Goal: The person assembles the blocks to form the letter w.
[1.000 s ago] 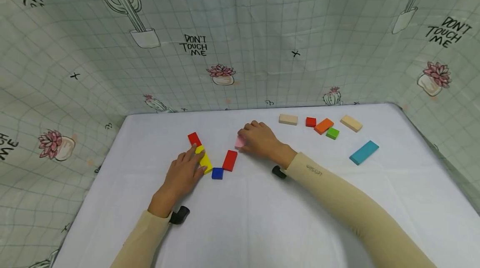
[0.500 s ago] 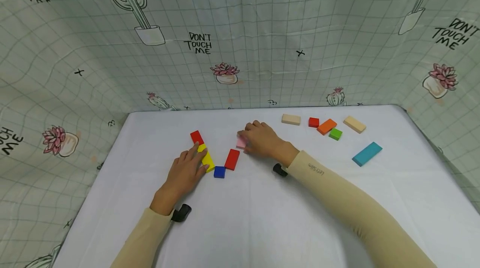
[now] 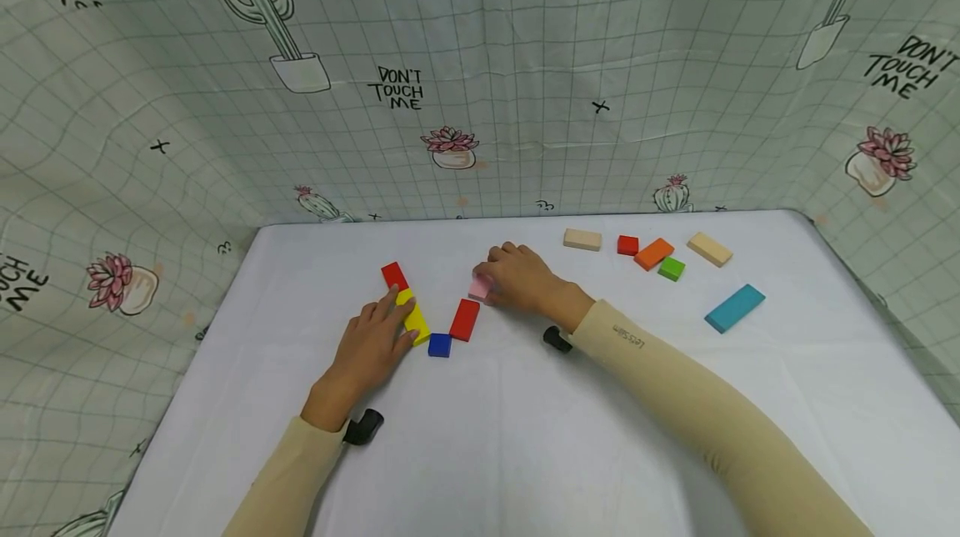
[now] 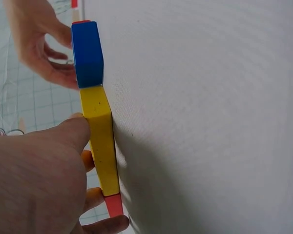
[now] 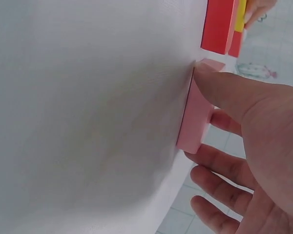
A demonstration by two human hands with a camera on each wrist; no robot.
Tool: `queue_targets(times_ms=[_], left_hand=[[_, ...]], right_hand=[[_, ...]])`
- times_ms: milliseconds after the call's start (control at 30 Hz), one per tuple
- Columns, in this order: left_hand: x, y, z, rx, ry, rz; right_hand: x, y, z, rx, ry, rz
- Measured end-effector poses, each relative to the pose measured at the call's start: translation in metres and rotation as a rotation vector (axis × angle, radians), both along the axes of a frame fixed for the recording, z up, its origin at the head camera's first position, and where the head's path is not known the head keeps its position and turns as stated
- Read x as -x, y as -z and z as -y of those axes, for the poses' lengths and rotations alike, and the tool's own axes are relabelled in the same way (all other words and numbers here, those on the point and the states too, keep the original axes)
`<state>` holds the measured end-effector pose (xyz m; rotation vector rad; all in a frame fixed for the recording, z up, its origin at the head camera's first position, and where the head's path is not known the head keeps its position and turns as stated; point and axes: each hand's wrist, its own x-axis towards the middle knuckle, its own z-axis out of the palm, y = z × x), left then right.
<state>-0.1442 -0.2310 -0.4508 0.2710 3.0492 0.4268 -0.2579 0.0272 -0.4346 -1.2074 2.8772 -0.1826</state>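
On the white table, my left hand [image 3: 371, 345] rests with spread fingers over the yellow block [image 3: 417, 323]. Its thumb touches the block near one end, and other fingertips reach toward the red block [image 3: 394, 275] at the far end. A blue block [image 3: 439, 345] stands end to end with the yellow one in the left wrist view. My right hand [image 3: 525, 280] pinches a pink block [image 5: 198, 114] between thumb and fingers, low against the table. Close to the pink block's near end lies a second red block [image 3: 464, 320], whose other end meets the blue block.
Toward the back right lie two beige blocks [image 3: 582, 239], a small red block [image 3: 627, 245], an orange block [image 3: 654, 254] and a green block [image 3: 671, 269]. A long teal block [image 3: 735, 308] lies farther right. Patterned cloth [image 3: 525, 103] rises behind the table [image 3: 525, 454].
My right hand has shifted the pink block slightly toward the second red block. The left hand stays over the yellow block. The head view has moved a little.
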Motion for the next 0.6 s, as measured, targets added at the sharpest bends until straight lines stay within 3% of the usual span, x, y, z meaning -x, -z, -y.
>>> queue_targets(times_ms=[600], left_hand=[[-0.0003, 0.0008, -0.0002, 0.007, 0.003, -0.009]], right_hand=[[-0.0008, -0.0019, 0.0068, -0.001, -0.047, 0.026]])
